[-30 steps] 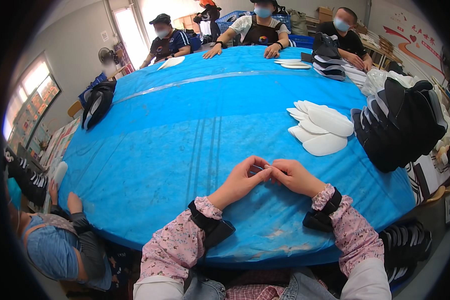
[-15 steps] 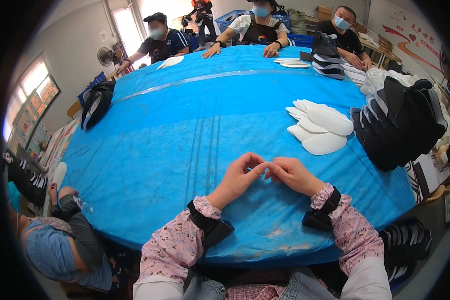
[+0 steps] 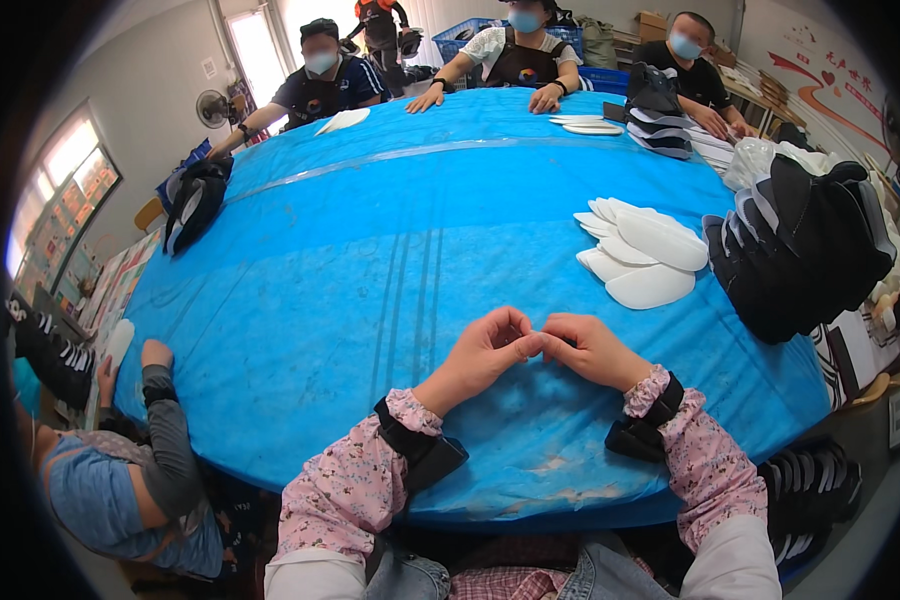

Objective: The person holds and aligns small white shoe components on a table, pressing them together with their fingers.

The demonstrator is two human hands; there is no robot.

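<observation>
With the dial centred on the two hands and twelve pointing straight across the table (image 3: 300,320), the white pads (image 3: 650,288) lie in a loose, overlapping pile between one and two o'clock, near the hands but touched by neither. They look thin, flat and smooth, so each should weigh very little — bendy rather than stiff, hard to break, though a sharp crease might spoil one. Being smooth, they will probably slide over each other, and two could come up together. The best hold looks to be a rounded tip that sticks out on the pile's left side, around nine to ten o'clock of its middle, with thumb above and a finger slipped below. The black bundle (image 3: 785,265) at two o'clock stands right beside the pile, so its right edge leaves less room for fingers.

The left hand (image 3: 478,352) and right hand (image 3: 592,350) meet just above the cloth at the dial's centre, thumbs and forefingers coming together tip to tip. On both, the fingers are loosely curled — neither spread wide nor clenched into a fist — with a rounded gap inside the left hand's curl. Whether something tiny is pinched where the tips meet, I cannot tell; nothing larger is in either hand.
</observation>
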